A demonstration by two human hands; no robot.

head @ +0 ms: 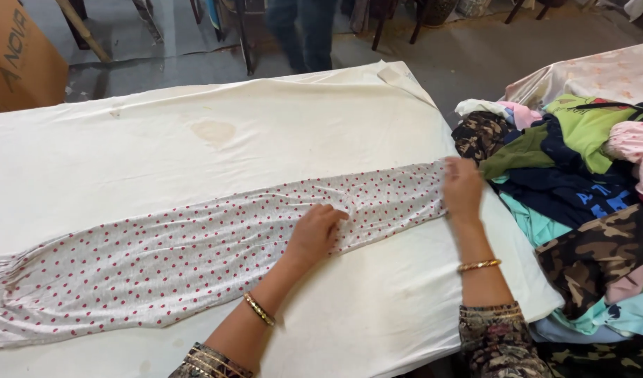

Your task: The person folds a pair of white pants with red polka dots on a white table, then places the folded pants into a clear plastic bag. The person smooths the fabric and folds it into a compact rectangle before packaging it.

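Cotton-like and thin, the white garment with red dots (195, 259) is lying stretched lengthwise across the worktop (160, 140), which is covered by a stained cream sheet. It is looking light, soft and limp, likely to wrinkle and slide on the sheet rather than hold a shape; its edges and the gathered cuff at the far left seem the surest places to take hold. The left hand (314, 234) is pressing down near the garment's middle, its grip curled and bunching a small fold of cloth. The right hand (463, 189) is pinching the garment's right end, fingers closed on the fabric. Just beside that hand, a heap of mixed clothes (580, 196) is crowding the worktop's right edge. Behind the worktop, another person's legs (300, 31) are standing, with a cardboard box (17, 52) at the left.
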